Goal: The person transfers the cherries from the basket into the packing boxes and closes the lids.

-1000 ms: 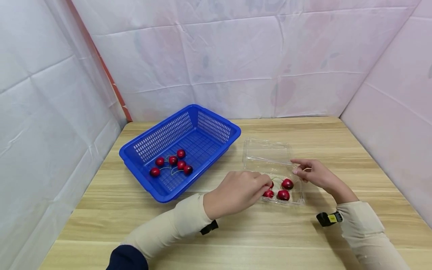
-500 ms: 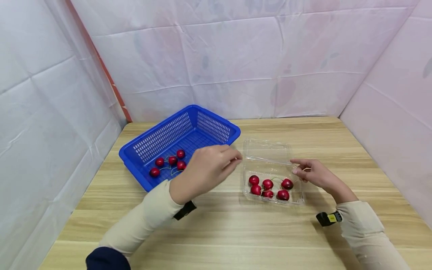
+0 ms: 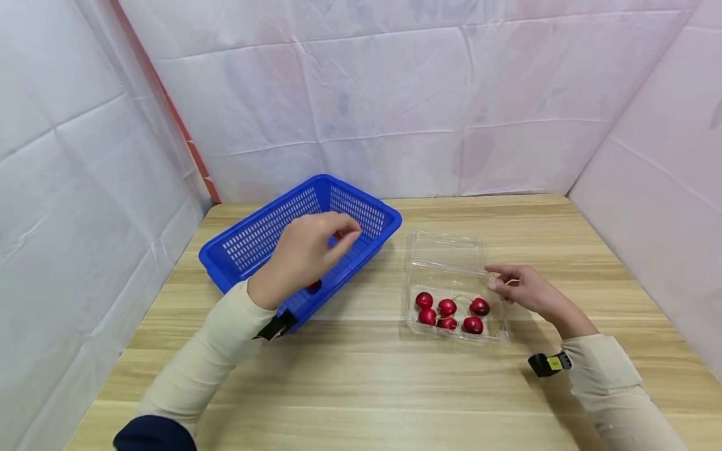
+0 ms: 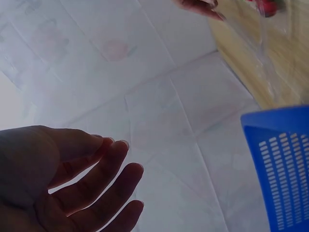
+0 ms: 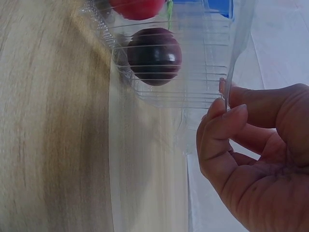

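Note:
My left hand [image 3: 307,250] hovers over the blue plastic basket [image 3: 366,213]. Its thumb and fingertips come close together with nothing visible between them, and the other fingers hang loosely bent in the left wrist view. Under the hand one dark cherry [image 3: 314,286] shows in the basket; other cherries there are mostly hidden. My right hand [image 3: 524,288] pinches the edge of an opened clear plastic clamshell box [image 3: 445,250] between thumb and fingers, plain in the right wrist view. Several red cherries [image 3: 425,300] lie in the box's near half, some with green stems.
Basket and box stand apart on a wooden table [image 3: 361,388], basket left, box right. Pale printed cloth [image 3: 383,100] hangs behind and at both sides. A black wrist camera [image 3: 549,364] sits on the right forearm.
My left hand has left the cherries in the box and moved leftward over the basket, uncovering the cherries in the box. The right hand has stayed at the box's edge.

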`<state>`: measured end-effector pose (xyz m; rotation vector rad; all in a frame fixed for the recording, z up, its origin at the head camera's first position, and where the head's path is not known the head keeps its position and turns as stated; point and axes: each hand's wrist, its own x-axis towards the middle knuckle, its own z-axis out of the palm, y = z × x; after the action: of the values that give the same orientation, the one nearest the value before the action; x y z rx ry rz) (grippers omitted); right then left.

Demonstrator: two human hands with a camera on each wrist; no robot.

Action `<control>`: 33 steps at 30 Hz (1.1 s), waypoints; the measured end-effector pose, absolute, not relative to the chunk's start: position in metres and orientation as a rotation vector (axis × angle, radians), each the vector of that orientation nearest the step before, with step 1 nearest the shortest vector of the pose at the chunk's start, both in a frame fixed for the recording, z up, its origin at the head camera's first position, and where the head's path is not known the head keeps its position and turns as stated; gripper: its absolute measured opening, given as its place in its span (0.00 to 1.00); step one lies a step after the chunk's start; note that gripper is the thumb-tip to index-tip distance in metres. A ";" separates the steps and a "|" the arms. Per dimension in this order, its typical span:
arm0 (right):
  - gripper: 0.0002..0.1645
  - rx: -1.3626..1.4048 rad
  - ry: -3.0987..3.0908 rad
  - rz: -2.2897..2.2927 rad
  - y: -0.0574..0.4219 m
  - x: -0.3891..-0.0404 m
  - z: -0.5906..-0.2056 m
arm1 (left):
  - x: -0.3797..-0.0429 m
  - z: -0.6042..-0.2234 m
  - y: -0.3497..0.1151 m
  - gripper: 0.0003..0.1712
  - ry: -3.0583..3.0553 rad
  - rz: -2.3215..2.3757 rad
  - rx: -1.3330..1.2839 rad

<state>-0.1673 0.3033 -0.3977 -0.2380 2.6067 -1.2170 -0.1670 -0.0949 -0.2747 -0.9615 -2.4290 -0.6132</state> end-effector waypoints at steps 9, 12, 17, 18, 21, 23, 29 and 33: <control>0.31 -0.245 2.595 -1.233 0.301 -0.169 -0.398 | -0.192 -0.274 -0.119 0.08 -2.561 -0.637 -0.832; 0.31 -0.251 2.593 -1.236 0.301 -0.169 -0.398 | -0.201 -0.276 -0.127 0.08 -2.614 -0.640 -0.764; 0.31 -0.243 2.593 -1.234 0.301 -0.170 -0.399 | -0.218 -0.284 -0.139 0.09 -2.698 -0.658 -0.643; 0.31 -0.242 2.592 -1.235 0.302 -0.170 -0.399 | -0.221 -0.286 -0.142 0.09 -2.712 -0.662 -0.623; 0.31 -0.249 2.591 -1.237 0.302 -0.170 -0.400 | -0.230 -0.291 -0.149 0.10 -2.749 -0.677 -0.592; 0.31 -0.250 2.585 -1.244 0.303 -0.169 -0.399 | -0.235 -0.295 -0.152 0.10 -2.775 -0.682 -0.577; 0.31 -0.248 2.581 -1.254 0.302 -0.169 -0.399 | -0.253 -0.311 -0.164 0.15 -2.901 -0.632 -0.502; 0.31 -0.241 2.583 -1.256 0.303 -0.168 -0.399 | -0.264 -0.320 -0.169 0.20 -3.040 -0.555 -0.469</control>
<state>-0.1681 0.3027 -0.3989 -0.2408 2.5828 -1.2559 -0.2644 -0.1686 -0.3203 -0.4694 -3.0404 -0.5552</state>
